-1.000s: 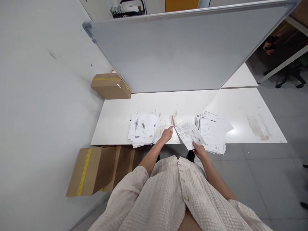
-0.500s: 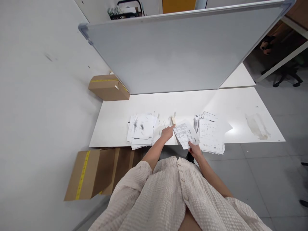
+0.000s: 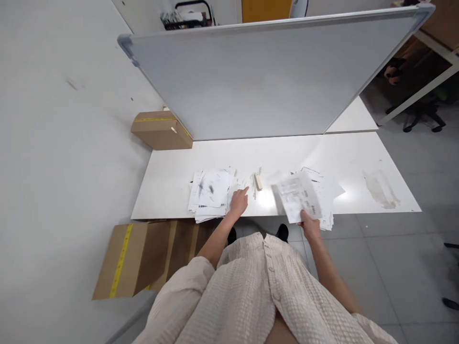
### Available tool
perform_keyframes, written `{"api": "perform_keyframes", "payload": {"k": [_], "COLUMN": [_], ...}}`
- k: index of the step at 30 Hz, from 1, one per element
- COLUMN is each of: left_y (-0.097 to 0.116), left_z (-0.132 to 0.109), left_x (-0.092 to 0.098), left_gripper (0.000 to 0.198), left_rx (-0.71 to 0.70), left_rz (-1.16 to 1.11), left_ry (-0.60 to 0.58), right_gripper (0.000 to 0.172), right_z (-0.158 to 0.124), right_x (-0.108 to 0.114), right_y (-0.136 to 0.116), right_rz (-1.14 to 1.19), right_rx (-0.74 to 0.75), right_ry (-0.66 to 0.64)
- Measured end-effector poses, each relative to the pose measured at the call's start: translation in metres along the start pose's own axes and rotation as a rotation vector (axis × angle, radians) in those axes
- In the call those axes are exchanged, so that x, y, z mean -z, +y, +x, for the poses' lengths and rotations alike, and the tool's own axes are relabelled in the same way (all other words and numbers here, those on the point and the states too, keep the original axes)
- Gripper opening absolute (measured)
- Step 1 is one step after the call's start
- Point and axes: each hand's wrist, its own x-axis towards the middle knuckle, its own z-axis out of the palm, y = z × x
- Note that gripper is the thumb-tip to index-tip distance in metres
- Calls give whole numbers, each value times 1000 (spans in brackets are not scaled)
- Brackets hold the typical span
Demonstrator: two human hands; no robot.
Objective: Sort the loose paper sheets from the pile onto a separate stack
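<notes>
My right hand point(image 3: 309, 224) grips a printed sheet of paper point(image 3: 297, 196) by its near edge, holding it above the right stack of papers point(image 3: 328, 191) on the white table point(image 3: 358, 157); the sheet is blurred by motion. My left hand point(image 3: 238, 200) rests on the table with fingers stretched out, just right of the left stack of scribbled papers point(image 3: 211, 193). A small beige eraser point(image 3: 258, 181) lies between the stacks, a little beyond my left fingertips, with eraser crumbs around it.
A large whiteboard point(image 3: 265, 76) stands upright along the table's far edge. One cardboard box point(image 3: 161, 130) sits at the table's far left corner, another cardboard box point(image 3: 143, 255) on the floor below the near left edge. A smudge point(image 3: 380, 188) marks the table's right end.
My right hand has carried the printed sheet rightward from the table's middle to above the right stack. My left hand has drawn back from the eraser toward the left stack.
</notes>
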Motion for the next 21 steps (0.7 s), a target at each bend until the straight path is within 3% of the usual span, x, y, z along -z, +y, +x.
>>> {"api": "perform_keyframes", "payload": {"k": [2,5,8,11,16,21], "left_y": [-20,-53,-79,-93,-89,-77], "left_z": [-14,-30,-39,-40,-41,-47], "left_x": [11,25,30,26,21,26], "left_gripper": [43,52,74,85,81,38], "left_rx": [108,368,588,645,619,428], "left_rz": [36,116,138,106,140,145], "left_ry": [138,278,224,91,47,62], "right_gripper": [52,54,39,35,36,31], "right_z": [7,17,17,2,-30,-41], "right_x": [18,42,56,58,23,-30], "right_y": [-10,-17,-12,-1,5,-3], "right_rz": [73,112,-10,-167,-233,-331], "right_rx": [12,-49,-248,-402,-358,-218], "right_ry": [90,46,-62,-156,-395,-598]}}
